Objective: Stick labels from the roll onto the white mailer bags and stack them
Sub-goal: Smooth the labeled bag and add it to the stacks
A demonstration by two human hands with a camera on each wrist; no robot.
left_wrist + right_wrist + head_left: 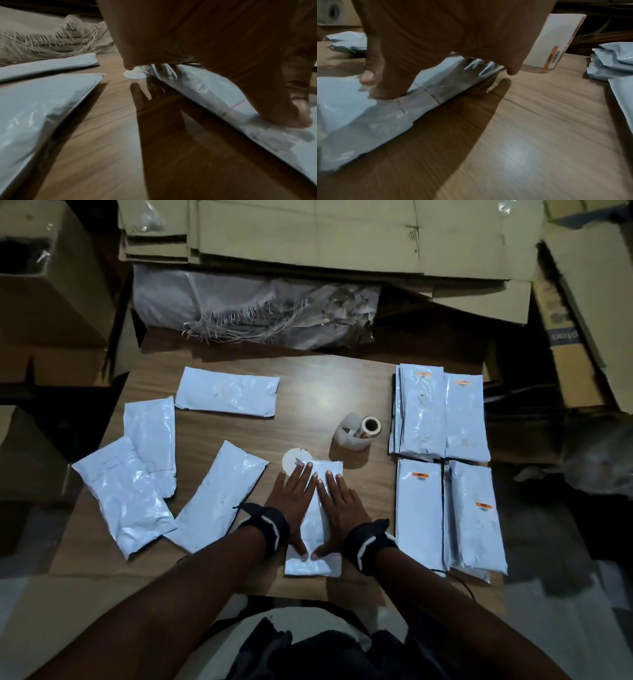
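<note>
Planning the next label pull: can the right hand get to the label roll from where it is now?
Probably yes. The right hand lies flat on the middle mailer bag, and the label roll stands just beyond its fingertips with only bare table between.

Counted five unlabelled mailer bags [226, 392] on the desk [318, 392]. Four labelled stacks [423, 412] sat right. One label roll [364, 430], two hands.
</note>
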